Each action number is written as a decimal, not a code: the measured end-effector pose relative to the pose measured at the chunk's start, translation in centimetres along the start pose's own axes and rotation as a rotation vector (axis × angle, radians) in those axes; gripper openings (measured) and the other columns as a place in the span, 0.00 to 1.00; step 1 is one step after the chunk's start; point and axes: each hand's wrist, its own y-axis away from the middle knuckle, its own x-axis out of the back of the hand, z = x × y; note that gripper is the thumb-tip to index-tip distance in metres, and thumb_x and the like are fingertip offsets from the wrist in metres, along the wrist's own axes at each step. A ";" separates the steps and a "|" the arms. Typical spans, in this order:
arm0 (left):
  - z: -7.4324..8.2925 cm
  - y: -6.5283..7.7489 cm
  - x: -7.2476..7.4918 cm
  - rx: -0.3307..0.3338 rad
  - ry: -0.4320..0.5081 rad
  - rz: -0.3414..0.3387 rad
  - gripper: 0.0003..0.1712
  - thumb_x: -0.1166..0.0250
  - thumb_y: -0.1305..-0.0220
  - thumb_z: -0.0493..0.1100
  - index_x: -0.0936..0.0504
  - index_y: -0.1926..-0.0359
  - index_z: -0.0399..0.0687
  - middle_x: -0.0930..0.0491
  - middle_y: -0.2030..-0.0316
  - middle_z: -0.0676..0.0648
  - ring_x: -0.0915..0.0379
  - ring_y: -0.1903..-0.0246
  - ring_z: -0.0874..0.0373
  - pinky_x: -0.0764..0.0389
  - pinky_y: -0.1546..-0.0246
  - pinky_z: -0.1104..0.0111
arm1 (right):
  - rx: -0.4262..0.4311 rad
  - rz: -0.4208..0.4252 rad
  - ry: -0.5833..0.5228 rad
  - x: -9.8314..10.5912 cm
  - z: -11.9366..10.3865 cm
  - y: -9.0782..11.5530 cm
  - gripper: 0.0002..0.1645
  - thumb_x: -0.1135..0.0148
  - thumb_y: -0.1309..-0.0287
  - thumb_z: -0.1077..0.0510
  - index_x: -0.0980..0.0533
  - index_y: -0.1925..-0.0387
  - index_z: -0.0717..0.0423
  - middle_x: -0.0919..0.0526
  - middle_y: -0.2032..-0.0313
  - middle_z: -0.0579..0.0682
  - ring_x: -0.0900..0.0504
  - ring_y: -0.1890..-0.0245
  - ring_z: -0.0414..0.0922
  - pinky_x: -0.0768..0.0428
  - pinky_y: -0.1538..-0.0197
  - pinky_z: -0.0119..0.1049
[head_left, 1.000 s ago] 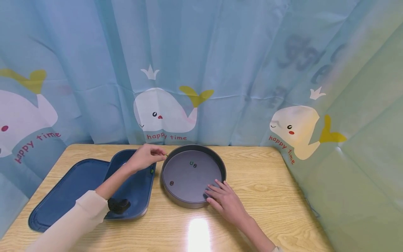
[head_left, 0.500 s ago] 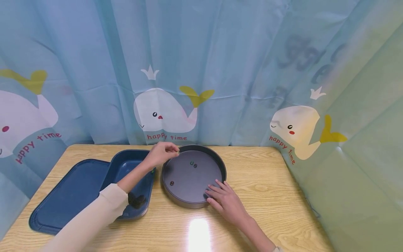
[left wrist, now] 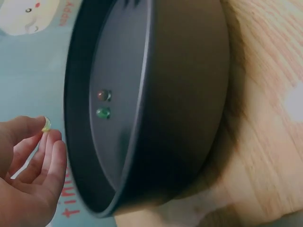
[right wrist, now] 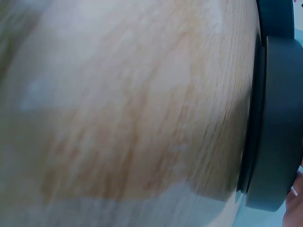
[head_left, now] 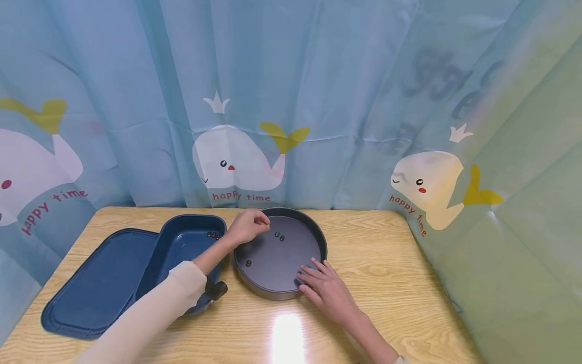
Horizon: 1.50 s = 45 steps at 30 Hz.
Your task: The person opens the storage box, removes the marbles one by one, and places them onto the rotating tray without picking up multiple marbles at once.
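My L hand (head_left: 247,227), ctr of frame, pinches a yellow-green marble (left wrist: 46,124) at upper-L edge of round pan (head_left: 282,265); a green marble (head_left: 277,234) & 2 dark marbles (head_left: 248,263) lie inside. My R hand (head_left: 329,294), lower R of ctr, fingers extended, is at pan's rim. Blue bin (head_left: 179,245) on table (head_left: 386,263), lower L.

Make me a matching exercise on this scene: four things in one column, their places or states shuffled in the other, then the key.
Things
1. left hand
2. right hand
3. blue box
4. round pan

Places and states
A. stands between the flat blue tray and the round pan
B. at the round pan's near right rim
C. bears a green ball close beside a darker ball
D. pinching a small yellow-green ball

Right pairs: 1-D, 2-B, 3-A, 4-C
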 end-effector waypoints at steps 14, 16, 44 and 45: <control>-0.5 -1.3 -2.0 -0.032 -0.059 -0.021 0.02 0.32 0.37 0.33 0.15 0.66 0.37 0.20 0.73 0.50 0.27 0.73 0.57 0.25 0.70 0.66 | -0.001 0.001 0.005 -0.1 0.1 0.1 0.22 0.46 0.28 0.43 0.17 0.44 0.50 0.21 0.39 0.47 0.33 0.31 0.53 0.42 0.31 0.56; -0.6 -1.5 -2.2 -0.009 -0.083 -0.026 0.02 0.32 0.37 0.34 0.15 0.67 0.39 0.20 0.73 0.50 0.27 0.73 0.58 0.25 0.69 0.66 | 0.002 0.002 0.001 -0.1 0.1 0.0 0.23 0.46 0.28 0.43 0.17 0.44 0.51 0.21 0.40 0.48 0.33 0.31 0.54 0.42 0.31 0.57; -1.2 -1.7 -4.0 0.066 -0.216 -0.110 0.03 0.29 0.39 0.36 0.14 0.70 0.45 0.19 0.73 0.53 0.27 0.74 0.60 0.24 0.69 0.66 | 0.011 0.006 0.017 -0.2 0.3 0.0 0.21 0.44 0.28 0.44 0.17 0.44 0.50 0.21 0.40 0.48 0.33 0.32 0.54 0.41 0.32 0.58; -1.2 -1.7 -4.1 0.066 -0.214 -0.110 0.03 0.29 0.39 0.36 0.14 0.70 0.45 0.19 0.73 0.53 0.27 0.74 0.60 0.25 0.69 0.66 | 0.010 0.006 0.018 -0.2 0.3 0.0 0.21 0.44 0.29 0.44 0.17 0.44 0.50 0.21 0.40 0.48 0.33 0.32 0.54 0.41 0.32 0.57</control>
